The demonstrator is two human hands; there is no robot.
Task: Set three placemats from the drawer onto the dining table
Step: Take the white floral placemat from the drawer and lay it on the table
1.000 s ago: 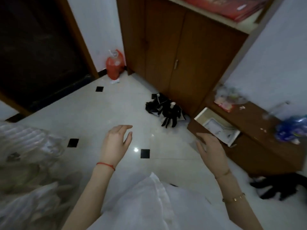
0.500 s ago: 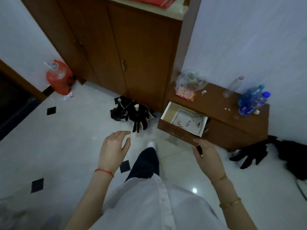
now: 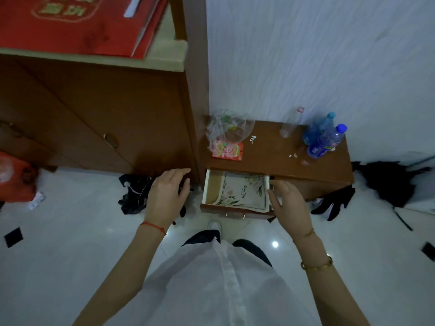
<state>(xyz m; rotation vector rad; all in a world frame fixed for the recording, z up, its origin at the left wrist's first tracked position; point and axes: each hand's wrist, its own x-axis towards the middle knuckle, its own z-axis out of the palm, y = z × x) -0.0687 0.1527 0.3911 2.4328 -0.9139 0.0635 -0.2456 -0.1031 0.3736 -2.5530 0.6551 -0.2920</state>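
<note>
Fingers of both hands are loosely spread and hold nothing: the left hand (image 3: 168, 196) hangs over the floor just left of the open drawer (image 3: 235, 214), with a red cord at its wrist, and the right hand (image 3: 288, 203) hangs at the drawer's right edge, its fingertips near the right wall, though contact cannot be told. Bracelets circle the right wrist and forearm. Inside the drawer lies a floral placemat (image 3: 244, 192) with dark lettering, filling the right part of the box and reaching its front right corner; a bare strip of drawer bottom shows along the left wall. How many mats lie stacked there cannot be told. The drawer is pulled out from the low wooden cabinet (image 3: 277, 158), which stands against the white wall. On the cabinet top, a clear plastic bag (image 3: 227, 128) and a pink packet (image 3: 227, 150) sit at the left edge, an empty clear bottle (image 3: 290, 124) near the back edge, and blue bottles (image 3: 323, 140) toward the right back corner. A taller cupboard (image 3: 106, 118) stands to the left, with red folders (image 3: 77, 24) on top. Dark cloth (image 3: 135, 194) lies on the floor below it.
</note>
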